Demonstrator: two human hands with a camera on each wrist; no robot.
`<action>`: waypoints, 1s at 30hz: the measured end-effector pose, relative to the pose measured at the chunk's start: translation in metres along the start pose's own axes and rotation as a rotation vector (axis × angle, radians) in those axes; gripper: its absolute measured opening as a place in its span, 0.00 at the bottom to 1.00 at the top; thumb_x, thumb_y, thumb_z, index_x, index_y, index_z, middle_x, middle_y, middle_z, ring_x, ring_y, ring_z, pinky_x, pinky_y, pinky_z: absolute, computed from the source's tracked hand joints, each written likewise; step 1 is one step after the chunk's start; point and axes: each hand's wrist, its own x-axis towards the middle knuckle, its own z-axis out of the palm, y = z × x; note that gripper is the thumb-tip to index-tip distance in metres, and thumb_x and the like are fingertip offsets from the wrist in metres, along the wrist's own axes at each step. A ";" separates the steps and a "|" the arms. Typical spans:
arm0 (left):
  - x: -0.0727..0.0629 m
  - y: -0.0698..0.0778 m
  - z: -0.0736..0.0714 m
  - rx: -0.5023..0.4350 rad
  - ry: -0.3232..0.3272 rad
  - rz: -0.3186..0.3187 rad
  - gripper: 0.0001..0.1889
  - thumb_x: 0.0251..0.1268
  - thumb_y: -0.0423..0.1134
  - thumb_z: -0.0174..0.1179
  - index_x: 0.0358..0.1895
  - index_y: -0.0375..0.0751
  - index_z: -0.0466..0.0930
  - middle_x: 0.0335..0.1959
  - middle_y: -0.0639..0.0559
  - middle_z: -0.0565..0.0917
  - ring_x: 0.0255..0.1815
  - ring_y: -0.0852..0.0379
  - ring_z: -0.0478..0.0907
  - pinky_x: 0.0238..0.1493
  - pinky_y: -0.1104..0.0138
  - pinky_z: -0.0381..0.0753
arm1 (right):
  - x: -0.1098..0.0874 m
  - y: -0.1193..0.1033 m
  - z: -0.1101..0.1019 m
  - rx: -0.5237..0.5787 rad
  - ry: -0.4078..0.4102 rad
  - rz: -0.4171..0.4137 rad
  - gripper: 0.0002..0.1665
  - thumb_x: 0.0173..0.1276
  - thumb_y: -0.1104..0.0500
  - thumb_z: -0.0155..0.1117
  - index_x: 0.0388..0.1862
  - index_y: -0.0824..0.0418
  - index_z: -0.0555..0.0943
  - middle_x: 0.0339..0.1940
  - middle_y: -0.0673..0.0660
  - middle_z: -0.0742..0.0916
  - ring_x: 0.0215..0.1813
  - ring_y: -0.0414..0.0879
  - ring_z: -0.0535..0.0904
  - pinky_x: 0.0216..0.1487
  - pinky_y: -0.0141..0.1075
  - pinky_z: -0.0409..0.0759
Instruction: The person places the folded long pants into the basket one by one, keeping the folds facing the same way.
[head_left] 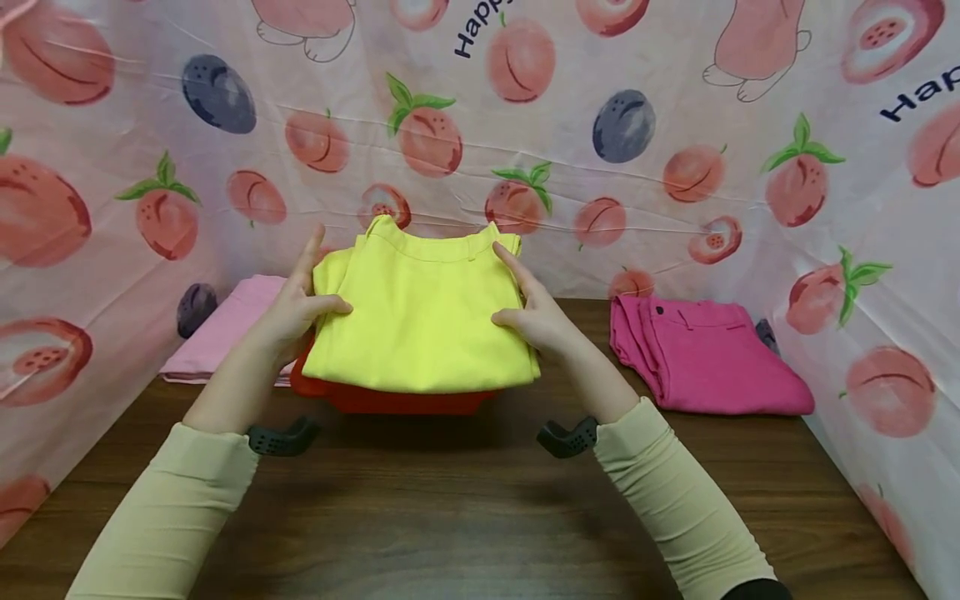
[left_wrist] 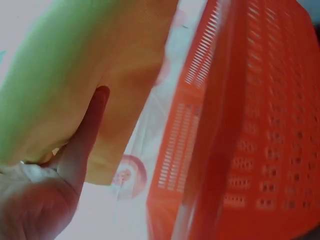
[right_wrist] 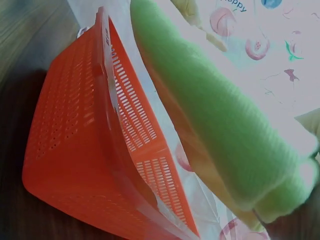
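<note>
A folded pair of yellow trousers [head_left: 420,317], with waistband and belt loops at its far edge, is held up over a red-orange plastic basket [head_left: 412,402]. My left hand [head_left: 296,304] grips its left side, thumb on top; in the left wrist view the thumb [left_wrist: 90,130] lies along the cloth. On the opposite side my right hand [head_left: 540,312] holds the trousers, thumb also on top and the other fingers partly hidden. The right wrist view shows the folded edge of the trousers [right_wrist: 210,115] above the perforated basket [right_wrist: 75,125], apart from its rim.
Folded magenta trousers [head_left: 720,358] lie on the right of the brown wooden table [head_left: 420,508]. A folded light-pink garment [head_left: 232,325] lies at the back left, partly behind my left arm. Fruit-printed cloth [head_left: 525,125] walls the back and both sides.
</note>
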 end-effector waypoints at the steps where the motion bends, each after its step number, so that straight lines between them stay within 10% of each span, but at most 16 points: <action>1: 0.001 0.001 0.000 0.021 0.010 -0.026 0.56 0.61 0.18 0.53 0.74 0.78 0.32 0.71 0.44 0.50 0.53 0.56 0.71 0.43 0.65 0.80 | 0.000 -0.001 0.000 -0.005 0.003 -0.011 0.57 0.55 0.80 0.56 0.78 0.45 0.52 0.77 0.55 0.52 0.68 0.49 0.59 0.60 0.45 0.68; 10: 0.008 0.011 -0.003 0.459 -0.004 -0.201 0.49 0.59 0.37 0.67 0.76 0.70 0.45 0.77 0.48 0.43 0.61 0.48 0.64 0.44 0.67 0.79 | 0.009 -0.012 0.004 -0.091 -0.042 -0.119 0.53 0.55 0.80 0.54 0.77 0.49 0.55 0.77 0.52 0.54 0.71 0.43 0.54 0.61 0.38 0.64; 15: 0.012 0.012 -0.004 0.696 -0.064 -0.254 0.33 0.61 0.37 0.65 0.71 0.47 0.66 0.75 0.41 0.51 0.67 0.46 0.56 0.52 0.65 0.69 | 0.013 -0.013 0.008 -0.176 -0.076 -0.107 0.48 0.57 0.78 0.53 0.75 0.46 0.62 0.75 0.51 0.59 0.64 0.45 0.61 0.41 0.34 0.70; 24: 0.018 0.015 0.000 0.815 -0.037 -0.248 0.31 0.60 0.35 0.64 0.68 0.39 0.69 0.67 0.36 0.63 0.49 0.48 0.64 0.38 0.66 0.69 | 0.023 -0.011 0.010 -0.333 0.005 0.028 0.37 0.58 0.74 0.49 0.67 0.54 0.73 0.67 0.60 0.67 0.60 0.49 0.62 0.48 0.37 0.65; 30: 0.025 0.019 0.001 0.893 -0.002 -0.181 0.33 0.55 0.38 0.68 0.67 0.38 0.70 0.66 0.31 0.65 0.58 0.46 0.64 0.48 0.60 0.73 | 0.030 -0.010 0.009 -0.430 0.048 0.059 0.34 0.61 0.64 0.60 0.68 0.56 0.71 0.67 0.61 0.67 0.58 0.50 0.66 0.52 0.38 0.70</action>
